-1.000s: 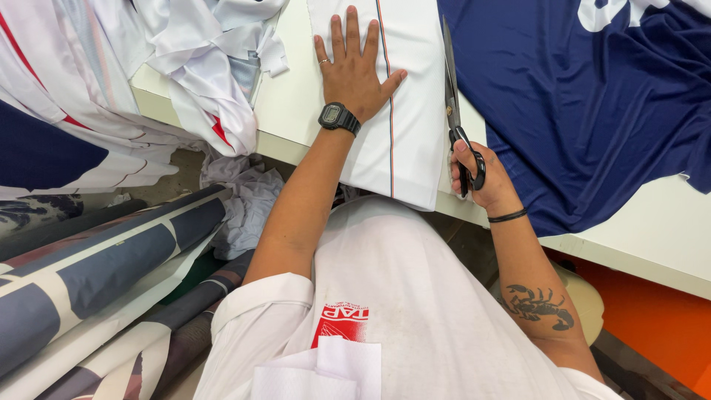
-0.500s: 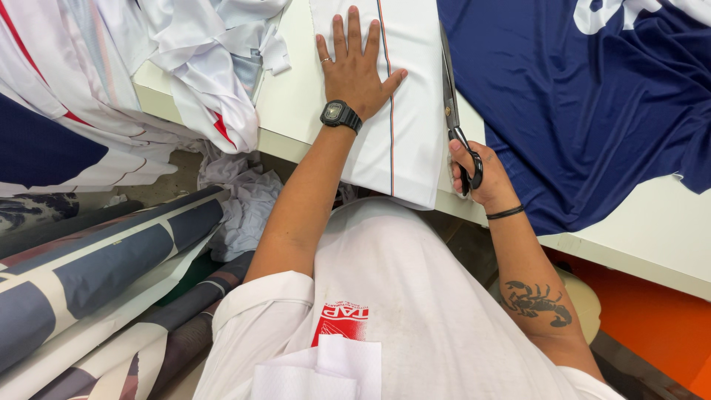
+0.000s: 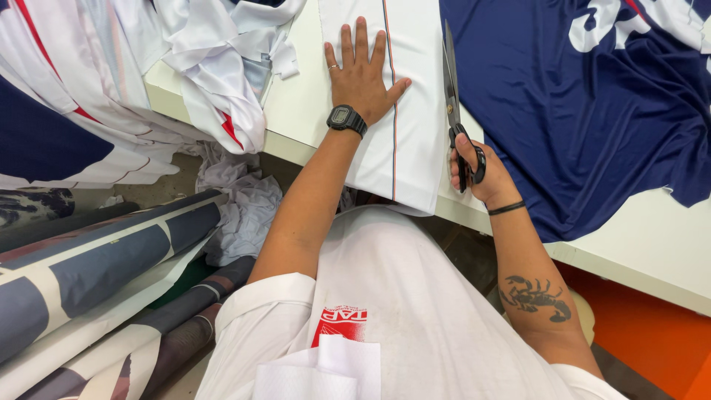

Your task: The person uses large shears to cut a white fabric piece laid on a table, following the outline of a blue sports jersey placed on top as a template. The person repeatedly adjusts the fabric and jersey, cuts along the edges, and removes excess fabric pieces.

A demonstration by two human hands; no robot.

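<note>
A: Entry, head view. Left hand (image 3: 361, 78)?

B: Fingers spread, palm flat on the white fabric panel with thin red and blue vertical stripes (image 3: 404, 141). Black digital wristwatch (image 3: 346, 118) on that wrist. The panel lies on the pale cream counter (image 3: 304, 111), its near end drooping over the counter's front edge.

A: Right hand (image 3: 480, 170)?

B: Curled shut through the handles of the long dark steel scissors (image 3: 453, 96). The blades point away from the person along the panel's right edge, between the panel and the navy blue jersey fabric with white lettering (image 3: 578, 111). Thin black band at that wrist.

A: Containers?

B: I can make out no bin or box. Loose goods only: heap of white garments with red trim (image 3: 215, 81) hanging off the counter's left end, crumpled white scraps (image 3: 241, 207) on the floor beneath, rolls of grey and white printed fabric (image 3: 104, 274) lower left.
</note>
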